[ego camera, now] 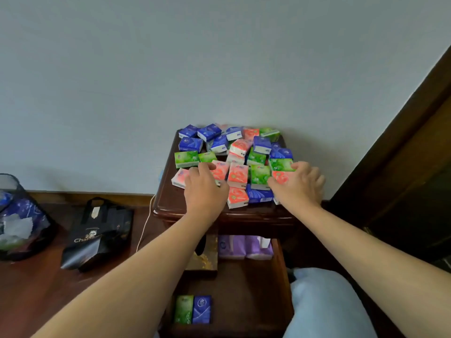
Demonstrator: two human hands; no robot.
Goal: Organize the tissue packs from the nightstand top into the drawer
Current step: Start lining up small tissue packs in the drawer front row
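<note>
Your left hand [203, 185] and right hand [299, 182] | fingers spread flat on tissue packs [238, 175] | nightstand [170, 206] front edge | likely gathering for open drawer [280, 264].

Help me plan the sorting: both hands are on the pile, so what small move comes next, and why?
Probably close the right hand on the red pack under its fingers and carry it down to the open drawer. Only a green pack and a blue pack lie at its front, with bare floor beside them.
</note>
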